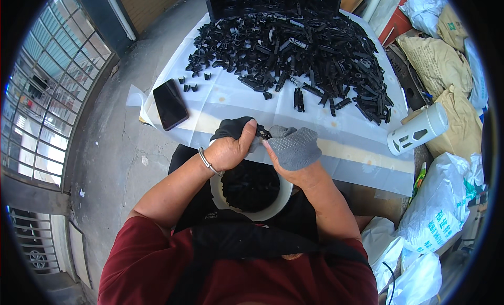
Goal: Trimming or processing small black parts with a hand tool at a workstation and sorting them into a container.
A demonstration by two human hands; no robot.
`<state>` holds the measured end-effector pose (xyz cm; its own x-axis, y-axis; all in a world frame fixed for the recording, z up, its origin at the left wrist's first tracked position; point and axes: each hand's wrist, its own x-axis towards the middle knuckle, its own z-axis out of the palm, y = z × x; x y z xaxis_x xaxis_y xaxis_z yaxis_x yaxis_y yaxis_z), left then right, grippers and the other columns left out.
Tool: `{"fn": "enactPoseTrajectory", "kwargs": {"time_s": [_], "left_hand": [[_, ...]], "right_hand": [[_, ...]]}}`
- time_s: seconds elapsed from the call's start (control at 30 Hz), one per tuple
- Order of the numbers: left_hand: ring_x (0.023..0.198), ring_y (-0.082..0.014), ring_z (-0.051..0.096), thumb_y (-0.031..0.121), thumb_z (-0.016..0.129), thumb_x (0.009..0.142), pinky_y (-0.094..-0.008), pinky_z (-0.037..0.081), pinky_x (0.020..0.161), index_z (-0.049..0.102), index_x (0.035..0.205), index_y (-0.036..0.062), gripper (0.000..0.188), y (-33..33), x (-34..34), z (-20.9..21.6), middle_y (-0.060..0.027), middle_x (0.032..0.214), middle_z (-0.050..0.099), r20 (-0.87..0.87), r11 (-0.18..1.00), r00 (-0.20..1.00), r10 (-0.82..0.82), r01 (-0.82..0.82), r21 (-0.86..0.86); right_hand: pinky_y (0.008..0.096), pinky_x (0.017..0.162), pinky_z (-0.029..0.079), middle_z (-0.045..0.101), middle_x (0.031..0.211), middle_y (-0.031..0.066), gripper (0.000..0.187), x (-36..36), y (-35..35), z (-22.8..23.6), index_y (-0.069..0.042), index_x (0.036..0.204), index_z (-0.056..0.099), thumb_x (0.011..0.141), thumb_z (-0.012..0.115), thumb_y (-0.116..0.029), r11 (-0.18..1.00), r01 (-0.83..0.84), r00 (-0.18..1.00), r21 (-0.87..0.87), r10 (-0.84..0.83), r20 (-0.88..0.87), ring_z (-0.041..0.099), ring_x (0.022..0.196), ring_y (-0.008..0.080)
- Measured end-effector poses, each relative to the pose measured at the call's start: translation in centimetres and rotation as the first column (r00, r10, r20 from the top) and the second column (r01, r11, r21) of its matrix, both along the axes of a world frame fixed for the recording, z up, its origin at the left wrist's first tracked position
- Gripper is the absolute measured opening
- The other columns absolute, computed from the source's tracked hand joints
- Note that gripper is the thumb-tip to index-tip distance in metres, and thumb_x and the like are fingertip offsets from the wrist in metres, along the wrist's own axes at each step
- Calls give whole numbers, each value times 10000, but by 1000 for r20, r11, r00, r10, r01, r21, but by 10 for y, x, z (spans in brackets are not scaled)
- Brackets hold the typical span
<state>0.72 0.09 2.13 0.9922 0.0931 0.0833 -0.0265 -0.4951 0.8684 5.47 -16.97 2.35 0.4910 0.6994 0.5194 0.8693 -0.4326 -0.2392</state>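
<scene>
Both hands meet over the near edge of the table, pinching one small black plastic part (262, 132) between them. My left hand (234, 142) wears a dark partial glove that leaves the thumb bare, and its thumb and fingers close on the part's left end. On my right hand (290, 148) is a grey dotted glove, with the bare thumb pressed to the part's other side. The part's exact shape is mostly covered by the fingers. Below the hands, a round pale bucket (287, 193) in my lap holds many black pieces. Ahead lies a large heap of black plastic parts (294, 53).
A black phone (170, 104) lies on the covered table (346, 147) at left, beside a few loose black pieces (193, 87). A white cylinder with cut-out slots (418, 129) leans at the right edge. Sacks (438, 58) and white plastic bags (438, 205) crowd the right side.
</scene>
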Motion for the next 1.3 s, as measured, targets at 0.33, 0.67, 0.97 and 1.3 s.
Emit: {"fn": "enactPoseTrajectory", "kwargs": {"time_s": [0.33,0.67,0.97,1.3], "left_hand": [[636,-366,534,223,373,915,-400,425,593,548,780,-8,319,11,-14,11,-207,671,553,-14,976,982,-187,187,107],[544,-143,485,281,392,942,-294,412,535,572,784,0,370,5,-13,7,-55,611,534,-75,987,996,-50,38,-154],[617,-326,551,309,364,936,-378,449,613,574,857,-20,398,14,-8,11,-184,691,583,-129,981,974,-187,191,16],[786,-306,607,148,537,785,-393,484,661,567,1049,82,273,16,116,-16,-153,919,598,263,653,960,-97,-138,745]], "right_hand": [[392,592,435,580,717,98,140,-5,12,-18,-48,793,578,785,592,-188,975,-143,989,169,146,-2,558,662,294],[388,498,396,504,568,66,152,-8,14,-4,-80,705,516,770,584,-199,999,33,983,3,-33,180,517,515,255],[417,589,431,565,660,109,234,0,8,-5,-43,753,566,827,539,-263,979,-170,972,110,185,-147,553,634,321],[433,726,457,586,917,207,285,78,-8,-20,-65,1023,587,756,571,-161,870,461,887,-176,-454,81,569,882,321]]}}
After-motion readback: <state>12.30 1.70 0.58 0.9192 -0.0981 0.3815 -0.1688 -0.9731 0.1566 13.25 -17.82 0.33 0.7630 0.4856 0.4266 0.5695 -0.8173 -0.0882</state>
